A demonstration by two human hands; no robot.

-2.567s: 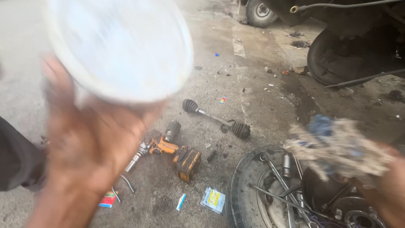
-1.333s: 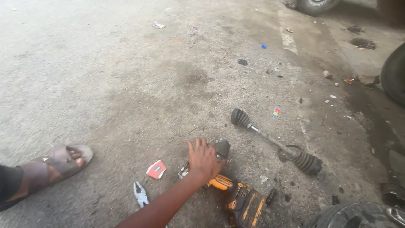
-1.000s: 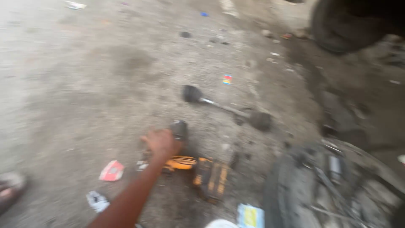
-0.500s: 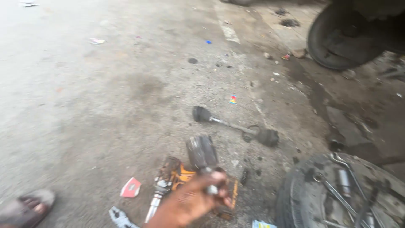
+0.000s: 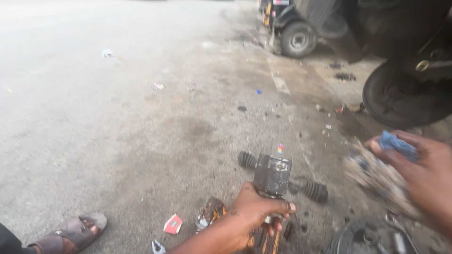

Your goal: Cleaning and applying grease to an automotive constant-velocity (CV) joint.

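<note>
Because the left hand (image 5: 256, 211) closes only around the lower end of the greasy metal cylinder part (image 5: 272, 175), held upright just above the ground, I think it could slip and fall on the axle shaft (image 5: 308, 188) lying right behind it. The right hand (image 5: 426, 176) grips a blue and grey rag (image 5: 383, 167), near the tyre (image 5: 405, 101). A sandalled foot (image 5: 70, 231) and a small red packet (image 5: 173, 224) lie on the ground to the left.

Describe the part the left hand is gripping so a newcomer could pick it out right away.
Start at the grey concrete ground and go to the bottom centre, where the left hand is raised. It grips a dark, greasy metal cylinder held upright. Unlike the long axle shaft with ribbed rubber boots lying behind it, it is short, stubby and open-topped.
</note>
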